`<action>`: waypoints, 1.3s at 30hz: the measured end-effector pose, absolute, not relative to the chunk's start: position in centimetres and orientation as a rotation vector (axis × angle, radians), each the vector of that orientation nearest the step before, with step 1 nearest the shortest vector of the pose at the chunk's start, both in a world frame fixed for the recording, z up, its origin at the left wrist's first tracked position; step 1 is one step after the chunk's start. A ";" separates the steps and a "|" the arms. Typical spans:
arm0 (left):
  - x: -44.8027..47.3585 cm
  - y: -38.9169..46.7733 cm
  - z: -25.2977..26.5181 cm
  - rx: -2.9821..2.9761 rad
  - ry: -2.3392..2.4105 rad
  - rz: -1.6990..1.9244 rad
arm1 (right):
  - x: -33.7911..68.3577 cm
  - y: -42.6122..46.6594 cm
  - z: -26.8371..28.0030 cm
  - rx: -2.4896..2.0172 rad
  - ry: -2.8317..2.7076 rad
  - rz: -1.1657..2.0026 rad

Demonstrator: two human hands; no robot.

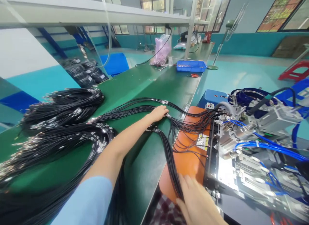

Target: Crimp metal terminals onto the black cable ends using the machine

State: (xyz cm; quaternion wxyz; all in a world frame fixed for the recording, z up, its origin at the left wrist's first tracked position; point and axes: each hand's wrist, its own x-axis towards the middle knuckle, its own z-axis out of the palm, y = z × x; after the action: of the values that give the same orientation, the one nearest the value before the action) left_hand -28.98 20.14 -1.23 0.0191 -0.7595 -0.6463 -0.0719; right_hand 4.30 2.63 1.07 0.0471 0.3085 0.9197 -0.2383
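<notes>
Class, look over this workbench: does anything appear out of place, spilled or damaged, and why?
A few loose black cables splay across the orange board, apart from the neat cable bundle at the right hand. They look stray because they spread out singly. No spill or damage is evident.

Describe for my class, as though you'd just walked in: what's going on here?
A person's left hand is on a bunch of black cables over the green table, its grip unclear. The right hand holds another cable bundle, which runs down across the orange panel. Other cables spread over that panel, beside a metal machine. More cables are heaped at left.
</notes>
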 end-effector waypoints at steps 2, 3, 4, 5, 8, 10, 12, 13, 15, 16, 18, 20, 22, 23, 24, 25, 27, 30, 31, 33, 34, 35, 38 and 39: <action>-29.6 19.5 -0.8 -2.311 -1.968 -0.302 | 3.8 3.5 1.4 0.993 2.862 -0.666; -29.8 19.1 -0.5 -2.278 -1.951 -0.347 | 3.4 3.9 1.6 1.024 2.905 -0.645; -29.9 18.7 -0.2 -2.247 -1.933 -0.391 | 3.0 4.3 1.7 1.044 2.960 -0.629; -29.9 18.4 0.2 -2.218 -1.915 -0.434 | 2.4 4.8 1.7 1.050 3.025 -0.629; -29.5 17.4 1.0 -2.152 -1.859 -0.555 | 0.2 6.6 1.5 1.018 3.240 -0.761; -29.2 16.9 1.1 -2.111 -1.827 -0.624 | -1.7 8.6 1.4 1.081 3.388 -0.886; -28.9 16.4 1.1 -2.066 -1.805 -0.678 | -3.7 11.3 1.4 1.224 3.515 -0.961; -28.8 16.2 1.0 -2.046 -1.796 -0.698 | -4.7 12.6 1.4 1.331 3.574 -0.940; -28.6 15.9 1.0 -2.021 -1.779 -0.730 | -6.5 15.1 1.4 1.541 3.626 -0.809; -28.5 15.7 1.0 -2.018 -1.768 -0.743 | -7.3 16.0 1.3 1.564 3.620 -0.751; -28.4 15.5 1.2 -2.025 -1.746 -0.761 | -8.6 17.1 1.1 1.621 3.580 -0.681; -28.4 15.4 1.6 -2.043 -1.725 -0.785 | -9.6 17.5 0.8 1.733 3.554 -0.597; -28.4 15.3 2.0 -2.071 -1.715 -0.830 | -10.3 17.7 0.4 1.773 3.563 -0.503; -28.3 15.3 2.3 -2.089 -1.717 -0.854 | -10.6 17.9 0.1 1.752 3.579 -0.459; -28.3 15.2 2.5 -2.109 -1.721 -0.874 | -10.8 18.1 -0.1 1.726 3.597 -0.423; -28.3 15.1 2.8 -2.130 -1.728 -0.886 | -11.0 18.3 -0.3 1.702 3.616 -0.399; -28.3 15.1 3.2 -2.164 -1.749 -0.888 | -11.1 18.9 -0.6 1.662 3.654 -0.399; -28.2 15.1 3.8 -2.209 -1.809 -0.886 | -11.0 19.6 -0.7 1.609 3.682 -0.452; -28.2 15.2 4.0 -2.223 -1.838 -0.886 | -10.9 19.8 -0.6 1.589 3.689 -0.454; -28.1 15.3 4.3 -2.246 -1.896 -0.882 | -10.9 20.1 -0.4 1.555 3.700 -0.435; -28.1 15.4 4.4 -2.252 -1.921 -0.881 | -10.9 20.2 -0.3 1.560 3.696 -0.426; -28.0 15.4 4.5 -2.255 -1.940 -0.880 | -10.9 20.2 -0.2 1.593 3.681 -0.433; -28.0 15.3 4.5 -2.251 -1.963 -0.883 | -10.8 20.2 -0.1 1.851 3.536 -0.652; -28.0 15.2 4.5 -2.249 -1.957 -0.887 | -10.7 20.1 -0.1 1.918 3.482 -0.756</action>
State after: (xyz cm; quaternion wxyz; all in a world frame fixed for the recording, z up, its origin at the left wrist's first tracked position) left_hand -27.99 15.18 4.50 0.0153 -0.7230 -0.6292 -0.2849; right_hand -10.75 20.08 -0.10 -0.4371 0.4264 0.7738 -0.1681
